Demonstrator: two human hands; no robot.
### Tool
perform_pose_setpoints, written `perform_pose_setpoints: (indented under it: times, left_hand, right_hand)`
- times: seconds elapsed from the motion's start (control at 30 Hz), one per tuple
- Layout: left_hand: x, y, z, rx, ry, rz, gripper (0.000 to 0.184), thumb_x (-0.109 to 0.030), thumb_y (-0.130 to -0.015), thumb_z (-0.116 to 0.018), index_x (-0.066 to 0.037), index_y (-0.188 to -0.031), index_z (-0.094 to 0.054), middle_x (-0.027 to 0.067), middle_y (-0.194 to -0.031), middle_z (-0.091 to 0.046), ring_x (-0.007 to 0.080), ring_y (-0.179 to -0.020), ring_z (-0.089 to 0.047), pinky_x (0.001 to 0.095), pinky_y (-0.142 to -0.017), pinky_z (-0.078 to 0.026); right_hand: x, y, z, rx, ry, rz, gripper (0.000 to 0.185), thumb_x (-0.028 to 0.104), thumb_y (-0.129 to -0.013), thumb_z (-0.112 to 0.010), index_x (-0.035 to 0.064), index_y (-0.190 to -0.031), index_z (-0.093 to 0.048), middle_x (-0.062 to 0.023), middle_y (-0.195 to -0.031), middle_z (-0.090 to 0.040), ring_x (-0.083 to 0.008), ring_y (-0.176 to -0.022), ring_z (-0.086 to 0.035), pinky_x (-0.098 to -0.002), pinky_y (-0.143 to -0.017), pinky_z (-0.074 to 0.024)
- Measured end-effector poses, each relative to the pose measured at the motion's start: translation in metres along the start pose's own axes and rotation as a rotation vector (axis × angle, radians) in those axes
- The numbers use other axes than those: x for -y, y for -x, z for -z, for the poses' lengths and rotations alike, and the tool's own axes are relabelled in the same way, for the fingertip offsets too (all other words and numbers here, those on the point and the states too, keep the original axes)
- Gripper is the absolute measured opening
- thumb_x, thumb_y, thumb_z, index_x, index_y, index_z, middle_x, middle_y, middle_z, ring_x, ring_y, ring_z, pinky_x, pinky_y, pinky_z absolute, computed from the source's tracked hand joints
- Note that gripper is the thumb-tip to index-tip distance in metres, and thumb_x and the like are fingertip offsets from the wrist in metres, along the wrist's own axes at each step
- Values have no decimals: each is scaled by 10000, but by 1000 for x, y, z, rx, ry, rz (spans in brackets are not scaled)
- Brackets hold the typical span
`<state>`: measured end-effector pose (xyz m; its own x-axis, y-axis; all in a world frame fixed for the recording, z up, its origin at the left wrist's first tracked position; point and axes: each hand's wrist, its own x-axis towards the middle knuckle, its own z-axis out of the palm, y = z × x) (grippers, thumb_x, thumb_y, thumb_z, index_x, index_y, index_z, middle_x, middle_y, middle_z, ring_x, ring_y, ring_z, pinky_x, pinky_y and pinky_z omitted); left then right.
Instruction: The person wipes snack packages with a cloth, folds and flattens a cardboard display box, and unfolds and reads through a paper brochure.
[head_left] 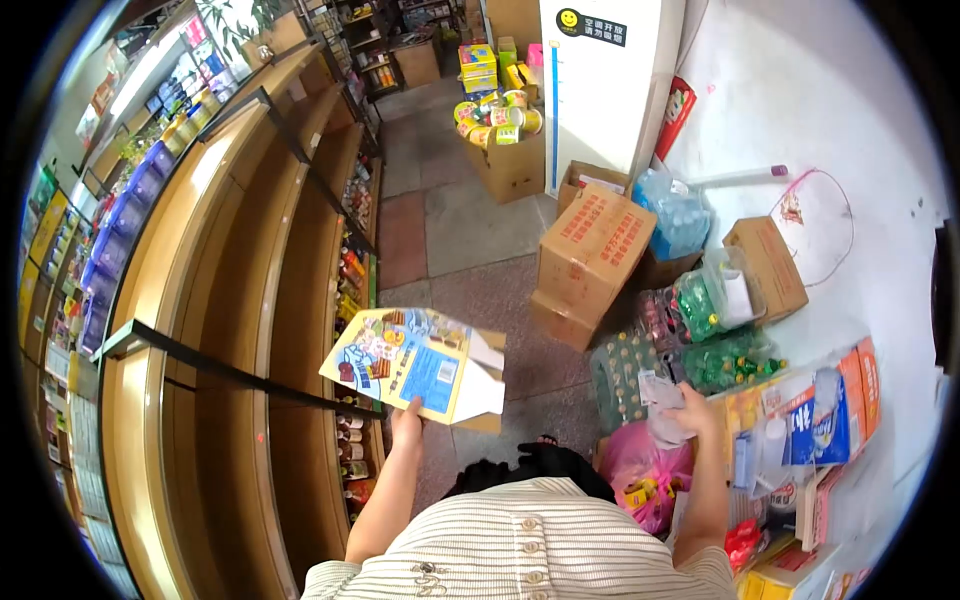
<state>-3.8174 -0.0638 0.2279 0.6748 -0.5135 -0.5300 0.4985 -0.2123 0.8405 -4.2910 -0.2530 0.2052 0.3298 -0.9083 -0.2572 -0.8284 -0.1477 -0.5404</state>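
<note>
My left hand (pixel 408 418) is closed on the lower edge of a flattened yellow and blue printed carton (pixel 425 375), with a plain brown cardboard piece (pixel 488 345) showing behind it. To the right, my right hand (pixel 688 412) grips a crumpled, translucent plastic wrapper (pixel 662 410). This wrapper hangs above a pink plastic bag (pixel 645 465) with yellow items in it. Just beyond the wrapper lie shrink-wrapped bottles (pixel 620 378).
Bare wooden shelves (pixel 225 400) run along the left. Stacked brown boxes (pixel 595 240) stand ahead, with a box of yellow cups (pixel 510 165) farther off. Green bottles (pixel 735 362) and flattened packaging (pixel 820 415) lie by the white wall at right.
</note>
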Motion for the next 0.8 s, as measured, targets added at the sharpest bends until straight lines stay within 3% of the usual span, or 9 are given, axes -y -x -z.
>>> perform_pose_setpoints:
  times: [0.07,0.17,0.33,0.47,0.6,0.67,0.73,0.8]
  left_hand:
    - [-14,-16,-28,11,35,-10,303,-119,-877,-463,-8,-1158,-449,68,-1035,-549,171,-870,-538,299,-715,-430]
    - [-24,-47,-67,22,141,9,331,-104,-872,-466,15,-1178,-423,91,-1114,-514,193,-975,-516,312,-803,-425]
    - [-56,-134,-129,10,200,-12,326,-98,-869,-475,30,-1164,-425,104,-1103,-523,208,-961,-529,330,-807,-435]
    - [-90,-223,-194,75,203,9,314,-103,-867,-483,25,-1150,-436,95,-1071,-543,205,-926,-546,335,-780,-447]
    - [-131,-308,-250,263,157,47,287,-126,-868,-482,8,-1120,-460,100,-1079,-542,212,-962,-532,353,-825,-428]
    - [-154,-338,-278,339,158,74,274,-118,-864,-489,13,-1104,-473,103,-1079,-545,208,-966,-532,342,-839,-422]
    - [-169,-365,-295,428,147,79,280,-116,-861,-494,13,-1108,-475,99,-1074,-549,206,-965,-533,338,-844,-418]
    - [-177,-383,-319,516,112,104,285,-115,-858,-499,13,-1112,-477,95,-1069,-553,203,-964,-534,334,-849,-415]
  right_hand:
    - [-7,-40,-12,-30,-103,-94,563,252,-553,-775,36,-992,-497,-178,-896,-587,-302,-859,-568,-353,-745,-443]
    - [3,-107,-18,-79,-182,-78,568,213,-564,-764,37,-1029,-488,-204,-942,-587,-355,-908,-560,-372,-773,-443]
    - [50,-220,-22,-192,-53,-43,538,189,-566,-748,63,-1020,-487,-167,-966,-566,-347,-909,-543,-406,-745,-443]
    - [94,-303,-11,-235,86,-223,540,213,-586,-733,91,-1049,-483,-169,-1067,-530,-353,-969,-523,-386,-775,-437]
    - [123,-363,-34,-253,248,-269,650,301,-585,-720,131,-1154,-459,-161,-1234,-416,-382,-1063,-456,-445,-841,-406]
    - [93,-391,-72,-242,214,-310,748,346,-562,-722,148,-1220,-427,-164,-1299,-344,-395,-1105,-415,-478,-884,-373]
    - [61,-412,-100,-238,301,-79,804,330,-553,-731,86,-1243,-398,-195,-1302,-333,-382,-1122,-404,-462,-894,-375]
    - [72,-415,-99,-248,261,-181,766,326,-599,-718,45,-1234,-393,-196,-1264,-379,-365,-1085,-445,-449,-879,-388]
